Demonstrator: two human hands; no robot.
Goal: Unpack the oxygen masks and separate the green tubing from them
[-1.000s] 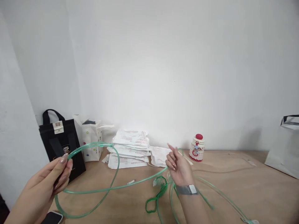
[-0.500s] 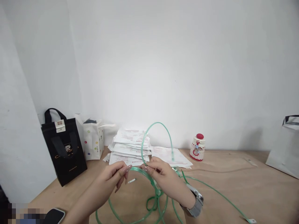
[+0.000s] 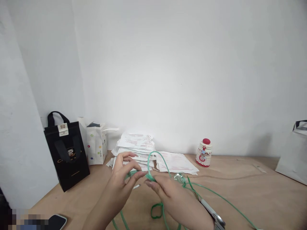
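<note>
Green clear tubing (image 3: pixel 161 154) rises in a small arch above my hands and hangs below them in loops. My left hand (image 3: pixel 128 175) pinches the tubing between thumb and index finger, its other fingers raised. My right hand (image 3: pixel 165 190) is closed on the bunched tubing just to the right, thumb and fingers pressed together. A clear plastic piece (image 3: pixel 179 177) lies on the table beyond my right hand, with green tubing running from it to the right. A green strap loop (image 3: pixel 156 210) hangs or lies below my right hand; I cannot tell which.
White printed packets (image 3: pixel 135 145) are stacked behind my hands, with another flat packet (image 3: pixel 177 163) beside them. A black bag (image 3: pixel 68 156) and a white dotted bag (image 3: pixel 96 147) stand left. A red-topped jar (image 3: pixel 203 153) and a white bag (image 3: pixel 294 156) stand right. A phone (image 3: pixel 56 222) lies near left.
The tubing's tall arch has shrunk and bunched into my right hand. My left hand has turned, its fingers now raised. Fewer loops show below my hands.
</note>
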